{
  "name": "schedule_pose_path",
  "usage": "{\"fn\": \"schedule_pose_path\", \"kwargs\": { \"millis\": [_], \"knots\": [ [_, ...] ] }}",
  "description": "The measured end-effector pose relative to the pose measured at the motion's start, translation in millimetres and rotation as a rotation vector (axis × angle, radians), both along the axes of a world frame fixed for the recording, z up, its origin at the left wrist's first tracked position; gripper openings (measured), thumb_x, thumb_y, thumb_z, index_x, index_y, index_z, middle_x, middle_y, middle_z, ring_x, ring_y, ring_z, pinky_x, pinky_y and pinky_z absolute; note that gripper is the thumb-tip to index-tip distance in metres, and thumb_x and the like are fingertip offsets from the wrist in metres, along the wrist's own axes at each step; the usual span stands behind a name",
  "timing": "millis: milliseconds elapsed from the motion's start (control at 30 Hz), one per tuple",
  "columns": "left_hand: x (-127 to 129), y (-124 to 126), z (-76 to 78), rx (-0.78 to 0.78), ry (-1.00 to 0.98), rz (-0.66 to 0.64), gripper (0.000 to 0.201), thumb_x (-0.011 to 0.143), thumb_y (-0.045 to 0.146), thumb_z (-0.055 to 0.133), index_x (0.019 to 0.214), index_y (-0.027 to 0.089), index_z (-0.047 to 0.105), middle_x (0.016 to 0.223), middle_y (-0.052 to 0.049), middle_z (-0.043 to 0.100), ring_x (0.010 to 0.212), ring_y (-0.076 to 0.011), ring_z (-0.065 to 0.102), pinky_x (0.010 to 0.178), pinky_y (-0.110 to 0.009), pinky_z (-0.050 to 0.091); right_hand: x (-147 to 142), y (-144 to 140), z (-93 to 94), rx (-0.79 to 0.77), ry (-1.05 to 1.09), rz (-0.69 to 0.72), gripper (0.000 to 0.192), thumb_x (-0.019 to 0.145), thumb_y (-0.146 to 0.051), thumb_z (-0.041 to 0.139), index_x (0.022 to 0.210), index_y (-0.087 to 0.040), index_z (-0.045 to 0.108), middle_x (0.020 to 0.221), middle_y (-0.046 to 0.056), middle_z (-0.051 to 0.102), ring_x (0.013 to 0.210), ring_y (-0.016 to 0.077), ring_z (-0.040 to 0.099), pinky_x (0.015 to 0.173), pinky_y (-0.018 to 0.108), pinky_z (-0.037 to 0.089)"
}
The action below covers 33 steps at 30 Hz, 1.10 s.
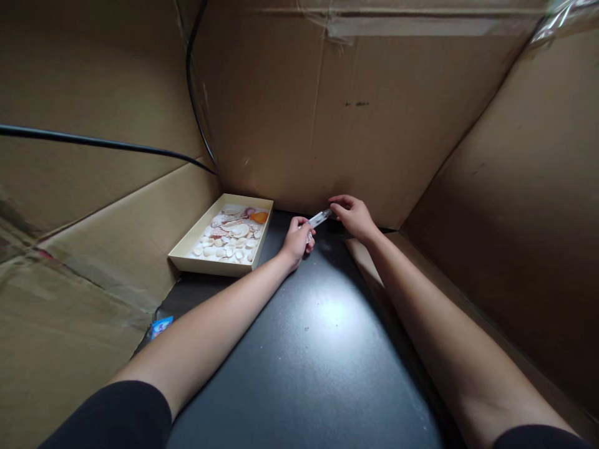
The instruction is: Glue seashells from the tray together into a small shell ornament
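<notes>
Just right of the frame's centre, my left hand (296,238) and right hand (352,215) each pinch an end of a small clear tube (320,218) above the dark desk (309,349), steadying it between them. A tray (219,264) of shells (231,234) sits centre-left, within reach.

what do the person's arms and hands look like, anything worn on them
Both arms are bare from the upper arm down, with short black sleeves at the frame's bottom edge. The left hand and right hand show no gloves, rings or watch.
</notes>
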State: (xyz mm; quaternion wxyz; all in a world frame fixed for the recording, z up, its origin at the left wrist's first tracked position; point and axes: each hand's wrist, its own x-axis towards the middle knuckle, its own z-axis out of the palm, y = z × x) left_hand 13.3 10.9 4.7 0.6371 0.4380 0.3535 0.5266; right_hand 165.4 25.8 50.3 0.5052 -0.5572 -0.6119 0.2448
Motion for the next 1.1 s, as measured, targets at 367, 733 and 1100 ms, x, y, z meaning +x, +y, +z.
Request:
{"fn": "schedule_pose_path", "kwargs": {
  "millis": [367,733,1100],
  "knots": [
    [0,0,0.4,0.012,0.013,0.007,0.012,0.082,0.02,0.047,0.089,0.022,0.037,0.065,0.007,0.049,0.034,-0.0045,0.04,0.033,-0.015,0.022,3,3,-4.0,0.047,-0.029,-0.028,0.031,0.074,-0.027,0.059,0.101,-0.013,0.065,0.083,0.002,0.061,0.057,0.0066,0.049,0.054,0.019,0.042],
    [1,0,-0.6,0.019,0.004,0.008,0.015,0.094,0.031,0.038,0.084,0.019,0.04,0.064,0.006,0.048,0.033,-0.0037,0.04,0.031,-0.016,0.022,-2,-5,3.9,-0.093,0.057,0.138,0.034,0.076,-0.024,0.058,0.107,-0.012,0.064,0.081,0.002,0.063,0.052,0.0044,0.047,0.05,0.018,0.04],
    [1,1,-0.5,0.005,0.008,-0.035,0.03,0.096,0.036,0.031,0.078,0.016,0.044,0.062,0.004,0.048,0.032,-0.0037,0.038,0.03,-0.018,0.021,-1,-1,4.6,0.101,0.087,0.056,0.034,0.072,-0.024,0.057,0.103,-0.014,0.065,0.088,0.004,0.064,0.06,0.008,0.053,0.06,0.024,0.049]
  ]
}}
